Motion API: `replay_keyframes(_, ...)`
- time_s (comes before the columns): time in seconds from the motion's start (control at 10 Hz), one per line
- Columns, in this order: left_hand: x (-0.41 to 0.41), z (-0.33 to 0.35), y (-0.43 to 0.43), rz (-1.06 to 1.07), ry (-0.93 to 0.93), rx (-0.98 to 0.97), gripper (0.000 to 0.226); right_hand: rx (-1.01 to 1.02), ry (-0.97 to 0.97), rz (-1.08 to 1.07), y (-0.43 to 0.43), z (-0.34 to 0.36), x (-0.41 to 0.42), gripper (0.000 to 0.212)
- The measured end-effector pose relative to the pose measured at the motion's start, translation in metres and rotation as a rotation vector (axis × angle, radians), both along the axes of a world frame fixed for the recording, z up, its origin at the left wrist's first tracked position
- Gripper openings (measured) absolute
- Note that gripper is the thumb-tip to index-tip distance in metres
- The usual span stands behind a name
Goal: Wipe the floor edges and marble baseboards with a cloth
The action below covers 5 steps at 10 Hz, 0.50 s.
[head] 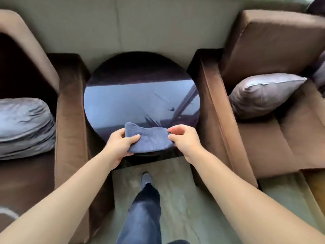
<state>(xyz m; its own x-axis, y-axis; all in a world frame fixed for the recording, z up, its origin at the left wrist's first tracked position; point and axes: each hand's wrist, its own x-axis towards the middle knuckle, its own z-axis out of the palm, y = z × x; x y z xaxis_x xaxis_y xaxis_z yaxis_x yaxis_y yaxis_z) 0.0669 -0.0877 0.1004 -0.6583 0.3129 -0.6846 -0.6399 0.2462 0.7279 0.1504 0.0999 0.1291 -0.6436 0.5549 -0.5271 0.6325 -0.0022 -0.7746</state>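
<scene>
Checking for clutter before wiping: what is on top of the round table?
Only the blue cloth lies at the near rim of the round table, held by the left hand and right hand. The surface under the cloth is hidden.

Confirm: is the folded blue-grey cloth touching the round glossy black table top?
Cannot tell. In the head view both hands, left and right, hold the cloth over the table's near edge; no gap or contact shows.

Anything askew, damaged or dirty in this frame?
The round glossy table shows dark streaks or smears on its right half, above the blue cloth; whether they are marks or reflections is unclear. Both hands, left and right, hold the cloth. Nothing else stands out.
</scene>
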Motion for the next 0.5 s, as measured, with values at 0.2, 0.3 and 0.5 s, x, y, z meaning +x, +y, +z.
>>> replay_keyframes(0.2, -0.064, -0.112, 0.03, 0.174, 0.079, -0.192, 0.017, 0.218, -0.015, 0.264, 0.033, -0.1, -0.092, 0.031)
replay_keyframes(0.3, -0.054, -0.148, 0.037, 0.095, 0.035, -0.456, 0.027, 0.35, -0.518, 1.0, 0.032, -0.147, -0.072, 0.072)
replay_keyframes(0.5, -0.057, -0.133, 0.05, -0.041, 0.018, -0.69, 0.061, 0.309, -0.665, 1.235, 0.05, -0.144, -0.053, 0.084)
